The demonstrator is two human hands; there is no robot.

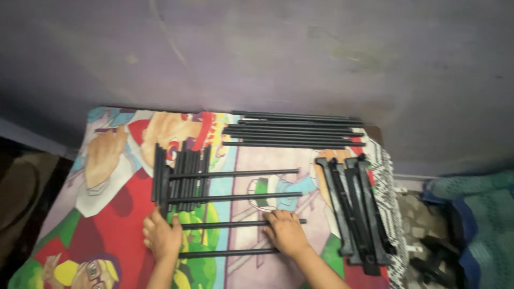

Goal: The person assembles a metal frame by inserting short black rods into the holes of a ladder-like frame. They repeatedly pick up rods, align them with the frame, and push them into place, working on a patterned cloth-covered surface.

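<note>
My left hand rests on the colourful cartoon sheet, its fingers against the bottom of a black upright bar that joins several thin black rods. My right hand lies flat over the third rod, near its right end. Three more rods run parallel: one above, one below it, and the lowest between my wrists. A bundle of short black rods lies behind the upright bar.
Several long black rods lie stacked along the far edge by the purple wall. Black plastic frame pieces sit at the right. A teal blanket and dark objects lie on the floor to the right.
</note>
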